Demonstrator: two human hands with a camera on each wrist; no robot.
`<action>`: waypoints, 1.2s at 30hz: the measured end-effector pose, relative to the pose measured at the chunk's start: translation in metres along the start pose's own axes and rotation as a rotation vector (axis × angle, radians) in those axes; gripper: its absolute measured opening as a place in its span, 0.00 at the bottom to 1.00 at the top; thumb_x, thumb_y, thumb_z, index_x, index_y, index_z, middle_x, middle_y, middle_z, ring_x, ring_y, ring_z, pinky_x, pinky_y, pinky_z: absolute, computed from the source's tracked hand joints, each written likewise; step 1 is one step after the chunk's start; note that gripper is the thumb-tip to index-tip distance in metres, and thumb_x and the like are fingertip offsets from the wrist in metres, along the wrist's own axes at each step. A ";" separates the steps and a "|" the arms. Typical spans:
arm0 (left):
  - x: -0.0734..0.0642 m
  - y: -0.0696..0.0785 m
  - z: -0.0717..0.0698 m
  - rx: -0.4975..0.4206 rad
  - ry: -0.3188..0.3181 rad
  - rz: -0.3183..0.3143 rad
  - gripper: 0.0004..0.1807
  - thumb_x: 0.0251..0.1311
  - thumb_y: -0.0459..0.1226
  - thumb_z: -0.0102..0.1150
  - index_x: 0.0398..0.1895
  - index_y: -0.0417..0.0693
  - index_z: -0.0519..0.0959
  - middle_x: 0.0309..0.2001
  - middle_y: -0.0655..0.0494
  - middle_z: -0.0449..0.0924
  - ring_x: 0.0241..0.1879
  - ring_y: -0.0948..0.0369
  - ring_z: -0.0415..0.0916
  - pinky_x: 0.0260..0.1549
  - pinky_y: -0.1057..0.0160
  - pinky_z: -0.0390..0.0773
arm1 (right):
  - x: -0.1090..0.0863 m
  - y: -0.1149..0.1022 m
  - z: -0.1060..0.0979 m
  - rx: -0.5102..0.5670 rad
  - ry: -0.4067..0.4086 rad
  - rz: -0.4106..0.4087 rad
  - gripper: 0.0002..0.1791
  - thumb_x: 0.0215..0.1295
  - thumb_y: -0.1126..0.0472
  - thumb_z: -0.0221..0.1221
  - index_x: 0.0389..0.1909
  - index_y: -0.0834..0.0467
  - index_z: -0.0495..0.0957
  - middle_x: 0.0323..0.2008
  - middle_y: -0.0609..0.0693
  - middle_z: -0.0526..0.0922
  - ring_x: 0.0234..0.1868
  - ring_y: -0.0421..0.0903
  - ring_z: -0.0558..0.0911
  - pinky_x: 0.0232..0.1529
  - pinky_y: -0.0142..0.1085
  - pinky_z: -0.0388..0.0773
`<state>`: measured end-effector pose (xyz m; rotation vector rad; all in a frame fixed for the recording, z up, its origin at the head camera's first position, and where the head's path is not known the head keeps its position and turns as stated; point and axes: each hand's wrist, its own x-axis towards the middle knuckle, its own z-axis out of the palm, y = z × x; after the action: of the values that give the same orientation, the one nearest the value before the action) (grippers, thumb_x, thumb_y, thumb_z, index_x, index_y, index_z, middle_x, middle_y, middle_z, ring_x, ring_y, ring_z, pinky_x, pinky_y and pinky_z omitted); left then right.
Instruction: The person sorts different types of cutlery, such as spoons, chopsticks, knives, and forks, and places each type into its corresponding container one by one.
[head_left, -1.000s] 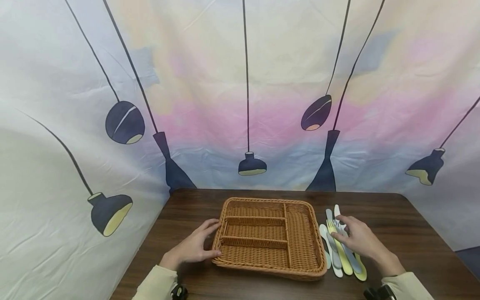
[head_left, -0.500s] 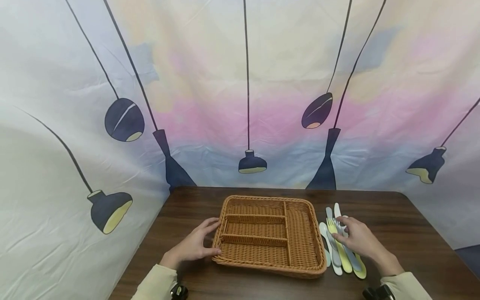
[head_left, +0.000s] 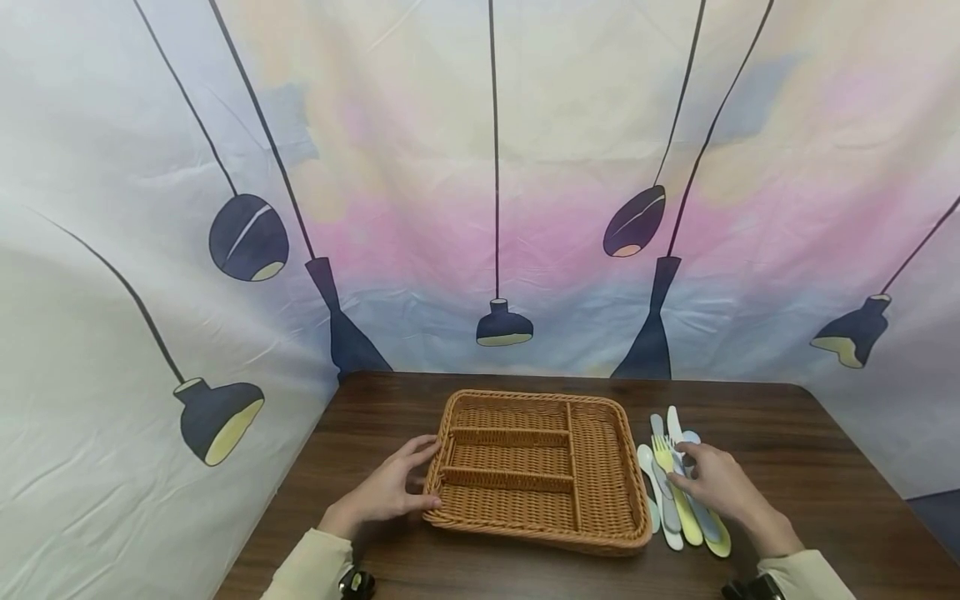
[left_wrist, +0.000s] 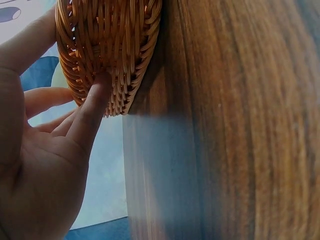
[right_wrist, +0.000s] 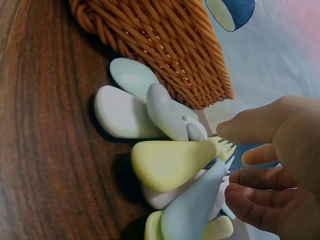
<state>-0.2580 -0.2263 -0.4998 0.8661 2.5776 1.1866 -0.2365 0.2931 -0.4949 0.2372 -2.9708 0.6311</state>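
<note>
A dark wood-grain table (head_left: pixel 825 433) lies under the left fingers (head_left: pixel 416 450) and the right fingers (head_left: pixel 693 454) and runs on past the fingertips to its far edge. There, well beyond the fingertips, a wrinkled pastel backdrop (head_left: pixel 480 125) rises. It also wraps round outside the left fingers and outside the right ones. Dark hanging lamps are printed on it, and one small lamp (head_left: pixel 504 327) hangs straight ahead between the two sets of fingers.

I am wearing pale cream long sleeves on both arms, ending at the wrists. Small dark devices, probably the wrist cameras, are sitting by each cuff. My hands are bare, with a dark ring (right_wrist: pixel 246 177) circling one right-hand finger.
</note>
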 end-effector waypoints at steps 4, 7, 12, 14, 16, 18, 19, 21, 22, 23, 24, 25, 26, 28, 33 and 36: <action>0.000 0.000 0.001 -0.036 0.004 -0.005 0.49 0.54 0.44 0.72 0.74 0.36 0.56 0.74 0.43 0.49 0.57 0.46 0.75 0.49 0.69 0.83 | -0.001 0.001 0.002 0.010 -0.017 0.020 0.31 0.54 0.55 0.70 0.53 0.71 0.76 0.33 0.56 0.84 0.30 0.45 0.82 0.25 0.37 0.81; 0.001 -0.001 0.001 -0.044 0.014 -0.003 0.49 0.53 0.43 0.73 0.73 0.36 0.57 0.74 0.43 0.49 0.59 0.46 0.72 0.49 0.70 0.83 | 0.000 0.002 0.003 0.014 -0.020 0.030 0.33 0.53 0.53 0.71 0.53 0.71 0.76 0.31 0.52 0.83 0.30 0.43 0.80 0.25 0.37 0.80; 0.000 0.000 0.002 -0.048 0.018 0.006 0.48 0.53 0.43 0.72 0.73 0.36 0.57 0.74 0.43 0.49 0.59 0.45 0.72 0.49 0.70 0.83 | 0.001 0.004 0.006 -0.005 -0.015 0.030 0.33 0.51 0.52 0.72 0.51 0.72 0.77 0.30 0.51 0.83 0.30 0.44 0.80 0.26 0.38 0.81; 0.000 0.000 0.002 -0.051 0.016 0.006 0.49 0.53 0.44 0.72 0.73 0.36 0.57 0.74 0.43 0.48 0.59 0.45 0.73 0.49 0.71 0.83 | 0.001 0.003 0.007 -0.013 -0.012 0.035 0.32 0.51 0.52 0.72 0.50 0.71 0.78 0.30 0.52 0.83 0.31 0.45 0.81 0.27 0.38 0.81; 0.000 0.000 0.002 -0.057 0.016 0.006 0.49 0.53 0.45 0.72 0.73 0.36 0.57 0.75 0.43 0.48 0.58 0.45 0.74 0.49 0.71 0.83 | 0.001 0.003 0.007 -0.018 -0.013 0.036 0.31 0.50 0.53 0.72 0.49 0.71 0.78 0.31 0.54 0.83 0.31 0.46 0.81 0.28 0.40 0.82; 0.000 0.000 0.002 -0.056 0.017 0.006 0.49 0.53 0.45 0.72 0.73 0.35 0.57 0.75 0.43 0.48 0.58 0.45 0.74 0.49 0.71 0.83 | 0.001 0.002 0.006 -0.026 -0.004 0.032 0.29 0.51 0.54 0.72 0.47 0.71 0.79 0.32 0.56 0.84 0.32 0.48 0.82 0.29 0.42 0.82; 0.000 0.000 0.002 -0.055 0.016 0.006 0.49 0.53 0.45 0.72 0.73 0.35 0.57 0.75 0.43 0.48 0.58 0.46 0.74 0.49 0.71 0.82 | 0.001 0.002 0.006 -0.028 0.001 0.031 0.28 0.51 0.55 0.71 0.47 0.71 0.79 0.32 0.57 0.84 0.32 0.48 0.82 0.29 0.42 0.83; 0.000 0.000 0.002 -0.055 0.018 0.005 0.49 0.53 0.45 0.72 0.73 0.35 0.57 0.75 0.43 0.48 0.59 0.46 0.73 0.49 0.71 0.82 | 0.000 0.002 0.006 -0.032 0.013 0.028 0.25 0.51 0.57 0.69 0.46 0.71 0.80 0.33 0.58 0.84 0.32 0.48 0.81 0.29 0.42 0.82; 0.000 0.001 0.002 -0.055 0.018 0.005 0.49 0.53 0.44 0.73 0.73 0.35 0.57 0.75 0.43 0.48 0.59 0.46 0.73 0.49 0.71 0.82 | 0.000 0.002 0.006 -0.032 0.016 0.032 0.24 0.51 0.59 0.68 0.46 0.71 0.80 0.33 0.58 0.84 0.32 0.48 0.81 0.28 0.42 0.82; 0.000 0.001 0.002 -0.053 0.018 0.004 0.49 0.53 0.45 0.73 0.73 0.35 0.57 0.75 0.42 0.48 0.60 0.46 0.72 0.49 0.72 0.82 | -0.001 0.002 0.005 -0.031 0.018 0.035 0.23 0.51 0.61 0.67 0.46 0.71 0.80 0.34 0.59 0.84 0.31 0.48 0.80 0.28 0.42 0.82; 0.000 0.001 0.002 -0.054 0.018 0.003 0.49 0.53 0.45 0.73 0.73 0.36 0.57 0.75 0.43 0.48 0.60 0.46 0.72 0.49 0.72 0.82 | -0.001 0.002 0.005 -0.031 0.017 0.042 0.22 0.51 0.62 0.66 0.46 0.71 0.80 0.34 0.60 0.84 0.31 0.48 0.80 0.28 0.42 0.81; 0.000 0.001 0.002 -0.055 0.017 0.002 0.50 0.53 0.46 0.73 0.73 0.36 0.57 0.75 0.42 0.48 0.60 0.46 0.72 0.49 0.72 0.82 | -0.001 0.002 0.005 -0.033 0.015 0.048 0.21 0.51 0.64 0.65 0.46 0.71 0.80 0.34 0.61 0.84 0.31 0.48 0.80 0.28 0.42 0.81; 0.000 0.001 0.002 -0.055 0.017 0.001 0.50 0.53 0.46 0.72 0.73 0.36 0.57 0.75 0.42 0.48 0.60 0.46 0.72 0.49 0.72 0.82 | -0.001 0.002 0.004 -0.035 0.014 0.055 0.21 0.52 0.65 0.65 0.46 0.71 0.80 0.35 0.61 0.84 0.32 0.49 0.79 0.28 0.43 0.81; 0.000 0.001 0.001 -0.058 0.014 0.001 0.50 0.53 0.46 0.72 0.73 0.36 0.57 0.75 0.42 0.48 0.61 0.46 0.71 0.49 0.72 0.82 | -0.002 0.001 0.003 -0.037 0.011 0.068 0.19 0.53 0.65 0.64 0.46 0.71 0.80 0.37 0.63 0.85 0.33 0.50 0.81 0.28 0.44 0.82; -0.001 0.000 0.001 -0.071 0.013 0.002 0.50 0.53 0.45 0.72 0.73 0.35 0.56 0.75 0.42 0.48 0.61 0.45 0.71 0.50 0.70 0.82 | -0.002 0.000 0.001 -0.042 0.012 0.082 0.17 0.55 0.65 0.65 0.45 0.70 0.81 0.40 0.66 0.85 0.37 0.54 0.82 0.31 0.47 0.83; -0.001 -0.001 0.001 -0.078 0.016 0.001 0.50 0.53 0.45 0.72 0.73 0.35 0.56 0.75 0.43 0.47 0.63 0.44 0.69 0.51 0.70 0.82 | -0.003 0.000 0.001 -0.042 0.015 0.088 0.17 0.55 0.65 0.65 0.45 0.69 0.82 0.40 0.67 0.84 0.38 0.56 0.83 0.32 0.49 0.84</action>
<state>-0.2573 -0.2262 -0.5013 0.8453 2.5248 1.2891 -0.2339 0.2930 -0.4959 0.0991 -2.9905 0.5765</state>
